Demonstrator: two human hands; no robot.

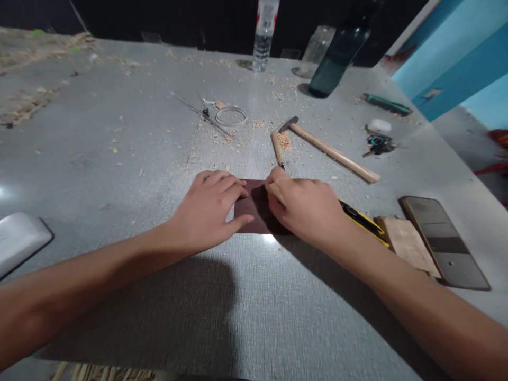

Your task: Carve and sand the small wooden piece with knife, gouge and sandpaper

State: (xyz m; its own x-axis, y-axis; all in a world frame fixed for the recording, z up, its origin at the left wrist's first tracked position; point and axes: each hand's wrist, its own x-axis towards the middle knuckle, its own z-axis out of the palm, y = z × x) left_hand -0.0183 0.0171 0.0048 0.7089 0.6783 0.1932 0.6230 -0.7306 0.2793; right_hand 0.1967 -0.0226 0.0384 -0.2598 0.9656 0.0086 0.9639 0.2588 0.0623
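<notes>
A reddish-brown sheet (257, 209), which looks like sandpaper, lies flat on the grey table. On its left end rests my left hand (212, 209), palm down with fingers and thumb spread. Over the sheet's right part, my right hand (304, 203) is closed on a small pale piece of wood (275, 193), most of it hidden by the fingers. Just beyond that hand lies a wooden-handled tool (277, 149), its dark metal end partly covered. A hammer (331, 151) lies behind and to the right. Beside my right wrist is a yellow and black utility knife (363, 219).
At right lie a wood block (408, 243), a phone (448, 243) and keys (380, 144). Farther back stand a plastic bottle (264, 45), a glass jar (316, 53) and a dark bottle (337, 58). Coiled wire (230, 116) and wood shavings (283, 140) lie beyond my hands.
</notes>
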